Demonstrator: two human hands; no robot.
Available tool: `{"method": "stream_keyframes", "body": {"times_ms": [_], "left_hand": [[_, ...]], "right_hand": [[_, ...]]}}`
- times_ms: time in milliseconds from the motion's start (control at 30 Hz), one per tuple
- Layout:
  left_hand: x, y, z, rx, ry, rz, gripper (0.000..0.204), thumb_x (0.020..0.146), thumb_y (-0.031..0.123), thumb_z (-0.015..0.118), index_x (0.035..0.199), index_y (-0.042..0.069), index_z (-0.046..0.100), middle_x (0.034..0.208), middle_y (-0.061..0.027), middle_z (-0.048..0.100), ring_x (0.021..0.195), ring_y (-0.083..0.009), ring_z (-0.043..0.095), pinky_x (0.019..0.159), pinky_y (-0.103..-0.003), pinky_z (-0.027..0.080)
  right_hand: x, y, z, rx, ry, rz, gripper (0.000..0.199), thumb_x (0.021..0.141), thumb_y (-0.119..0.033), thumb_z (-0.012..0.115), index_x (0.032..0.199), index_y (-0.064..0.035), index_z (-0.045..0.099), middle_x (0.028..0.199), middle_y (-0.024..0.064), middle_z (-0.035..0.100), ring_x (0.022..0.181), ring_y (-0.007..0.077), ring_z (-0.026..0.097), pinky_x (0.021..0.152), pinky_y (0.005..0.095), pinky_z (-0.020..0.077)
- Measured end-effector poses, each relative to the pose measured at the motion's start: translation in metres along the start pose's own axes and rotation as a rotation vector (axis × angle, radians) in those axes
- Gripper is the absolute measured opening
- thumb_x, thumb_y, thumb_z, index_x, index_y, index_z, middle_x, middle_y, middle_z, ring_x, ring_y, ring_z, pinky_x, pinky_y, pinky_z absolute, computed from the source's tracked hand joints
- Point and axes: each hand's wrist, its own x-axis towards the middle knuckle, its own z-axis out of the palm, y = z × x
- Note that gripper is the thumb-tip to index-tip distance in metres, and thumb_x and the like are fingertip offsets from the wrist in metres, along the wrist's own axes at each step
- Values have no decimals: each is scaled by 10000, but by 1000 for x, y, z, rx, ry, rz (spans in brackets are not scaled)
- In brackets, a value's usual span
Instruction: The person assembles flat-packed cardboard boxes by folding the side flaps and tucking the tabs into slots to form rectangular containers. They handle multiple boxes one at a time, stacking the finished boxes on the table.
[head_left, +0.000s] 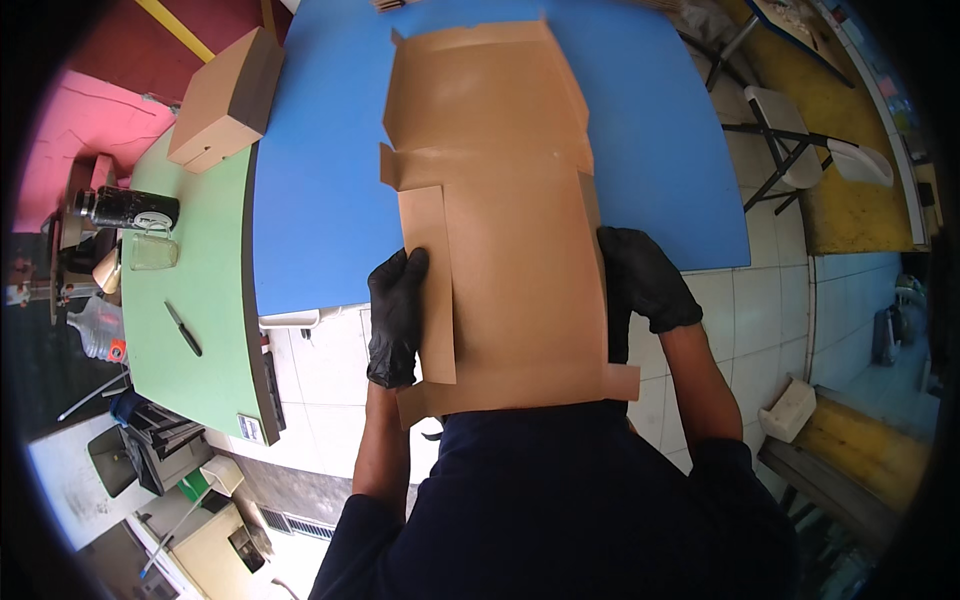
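Observation:
A flat brown cardboard box blank point(505, 220) lies lengthwise on the blue table point(320, 200), its near end hanging over the table's edge toward my body. My left hand point(395, 315), in a black glove, grips the blank's left edge with fingers over a folded side flap. On the right edge sits my right hand point(645, 275), also black-gloved, holding the blank there. The far flaps of the blank lie spread flat on the table.
A closed brown cardboard box point(225, 100) sits on the green table point(200, 300) to the left, near a dark bottle point(125, 207), a glass jar point(152, 252) and a black pen point(183, 328). A folding chair point(800, 150) stands right of the blue table. White tiled floor below.

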Motion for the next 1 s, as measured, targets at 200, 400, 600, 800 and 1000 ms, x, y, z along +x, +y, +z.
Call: {"method": "stream_keyframes", "body": {"times_ms": [200, 400, 600, 800, 1000], "left_hand": [[-21, -4, -11, 333, -152, -61, 402, 1093, 352, 563, 1185, -24, 674, 974, -24, 677, 841, -104, 593, 756, -305, 506], [-39, -19, -20, 61, -98, -299, 432, 1086, 352, 589, 1285, -24, 663, 1046, -40, 727, 922, -97, 650, 804, -290, 538], [-48, -21, -22, 230, -215, -189, 349, 1058, 278, 630, 1238, -16, 687, 983, -42, 727, 825, -113, 654, 763, -314, 534], [-63, -24, -28, 100, -154, -313, 314, 1019, 246, 641, 1096, -48, 718, 865, -66, 730, 691, -151, 684, 654, -320, 553], [-47, -33, -40, 81, -334, -361, 274, 1019, 151, 699, 1216, -38, 719, 1004, -58, 768, 826, -120, 710, 747, -301, 575]], "right_hand": [[-12, 15, -20, -31, -23, 59, 324, 1057, -185, 620, 1251, 68, 676, 1149, 76, 722, 989, 145, 661, 900, 337, 536], [-32, 21, -16, -289, -172, -32, 317, 1053, -203, 625, 1222, 59, 682, 1015, 67, 723, 881, 117, 662, 829, 312, 544], [-46, 13, -15, -267, -47, 112, 309, 1052, -215, 617, 1195, 50, 688, 859, 18, 695, 702, 72, 617, 620, 270, 513], [-56, 15, -25, -289, -236, 134, 323, 995, -199, 683, 1213, 37, 717, 803, 28, 693, 622, 83, 590, 557, 266, 495], [-59, 6, -31, -163, -235, 314, 406, 923, -113, 715, 1303, 28, 699, 885, 28, 726, 678, 89, 595, 651, 270, 523]]}}
